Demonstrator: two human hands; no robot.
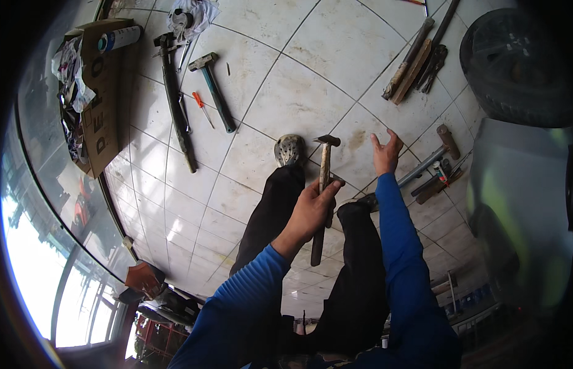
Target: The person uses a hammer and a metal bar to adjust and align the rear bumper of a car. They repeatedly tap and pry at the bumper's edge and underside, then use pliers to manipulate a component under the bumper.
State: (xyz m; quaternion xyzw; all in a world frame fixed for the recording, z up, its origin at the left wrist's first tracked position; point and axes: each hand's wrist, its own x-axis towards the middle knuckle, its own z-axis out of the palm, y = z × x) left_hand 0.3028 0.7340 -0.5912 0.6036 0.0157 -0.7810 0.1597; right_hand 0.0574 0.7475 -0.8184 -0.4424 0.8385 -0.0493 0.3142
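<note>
My left hand [312, 208] is closed round a hammer [324, 161], held upright between my knees. Its dark head is at the top, and the pale worn upper handle shows above my fist. A dark handle end sticks out below the fist. A small dark piece [339, 181] pokes out by my thumb; I cannot tell whether it belongs to a second tool. Fingers apart and holding nothing, my right hand [387, 150] reaches over the tiles to the right of the hammer. Closest to it lies a mallet [448, 140] with a brown head and a grey pipe-like handle.
At left lie a green-handled sledgehammer [216, 95], a long-handled hammer [173, 101] and an orange screwdriver [202, 108]. A cardboard box [105, 101] of scrap stands beyond them. Bars and wooden handles [411, 66] lie far right, near a wheel [514, 64] and a grey panel [520, 203].
</note>
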